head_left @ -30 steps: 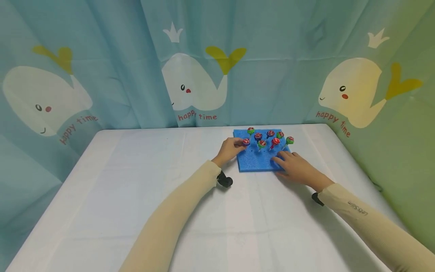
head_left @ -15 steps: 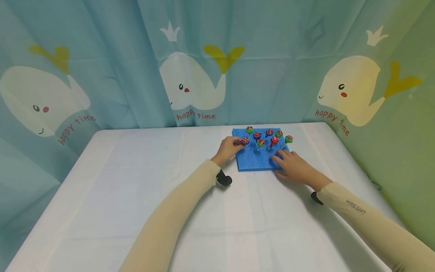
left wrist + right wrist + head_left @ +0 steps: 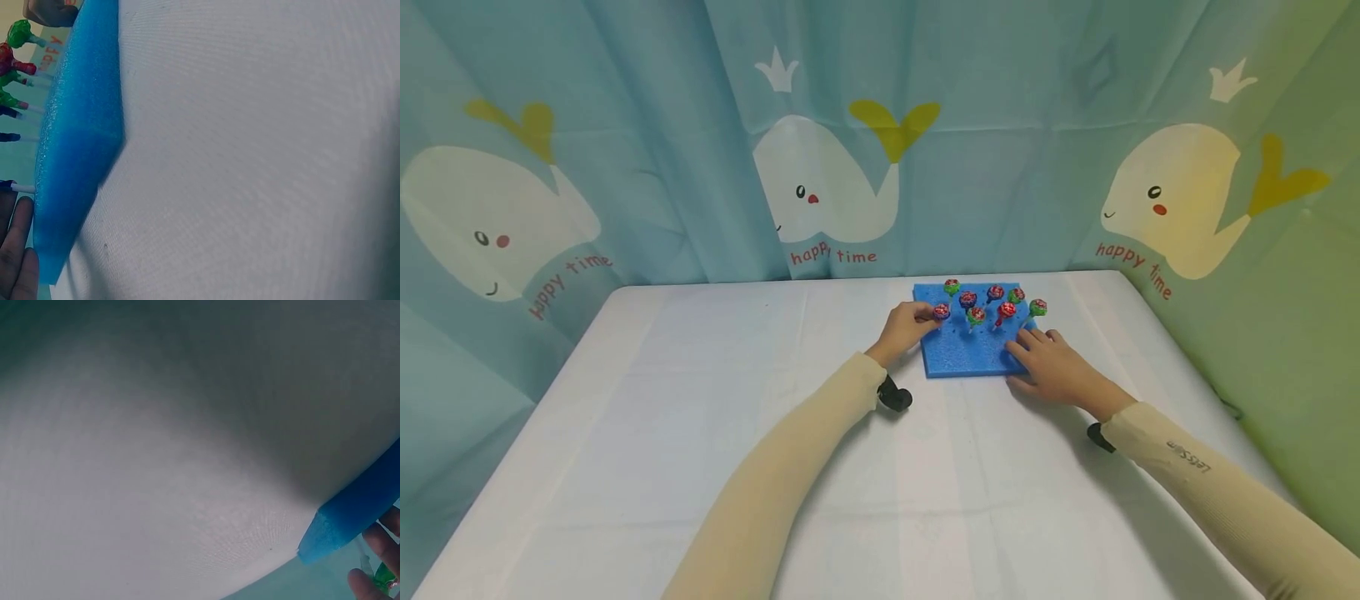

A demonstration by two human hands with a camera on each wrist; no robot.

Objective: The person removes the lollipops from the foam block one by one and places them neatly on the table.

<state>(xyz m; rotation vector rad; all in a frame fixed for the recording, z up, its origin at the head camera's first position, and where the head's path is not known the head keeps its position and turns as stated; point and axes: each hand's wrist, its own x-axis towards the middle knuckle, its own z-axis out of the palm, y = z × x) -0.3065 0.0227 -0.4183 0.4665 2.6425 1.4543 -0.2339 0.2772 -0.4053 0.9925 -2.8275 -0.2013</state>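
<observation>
A blue foam board (image 3: 962, 357) lies near the back of the table, with several wrapped lollipops standing in it on white sticks. My left hand (image 3: 901, 332) pinches a purple-wrapped lollipop (image 3: 941, 312) at the board's left side. In the left wrist view, that lollipop's stick (image 3: 24, 188) meets the foam beside the fingers (image 3: 19, 225). At the right edge of the board rests my right hand (image 3: 1056, 367), its fingers relaxed over the foam. A green lollipop (image 3: 1037, 307) leans just beyond it. The red lollipop (image 3: 1006, 310) stands between the hands.
A white cloth covers the table (image 3: 700, 417). Behind it hangs a blue-green curtain (image 3: 1000, 167) with whale prints, and a green one (image 3: 1315, 333) is at the right. Black wrist cameras sit under both sleeves.
The right hand's fingers have shifted slightly to the right on the board. My left hand stays at the purple lollipop, and the lollipops stand as before.
</observation>
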